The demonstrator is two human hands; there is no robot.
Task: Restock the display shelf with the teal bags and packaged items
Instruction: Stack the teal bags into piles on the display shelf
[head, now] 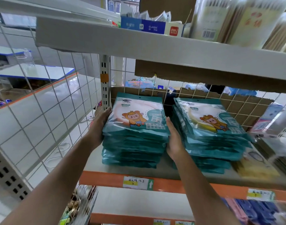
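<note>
On the shelf (167, 169), left hand (101, 125) and right hand (173, 138), fingers straight, press the left stack (134, 135) square; right stack (210, 133) stands beside it. Restocking seems well along.

The left stack of bags (135, 132) sits on the shelf (106, 178), with the left hand (100, 125) flat against its left side, the right hand (173, 140) against its right side, a second stack (212, 132) just right of that hand, a wire grid (246, 104) behind it and boxes (153, 26) above it.

Bare left hand (100, 125), right hand (174, 141), forearms (57, 176)
</note>
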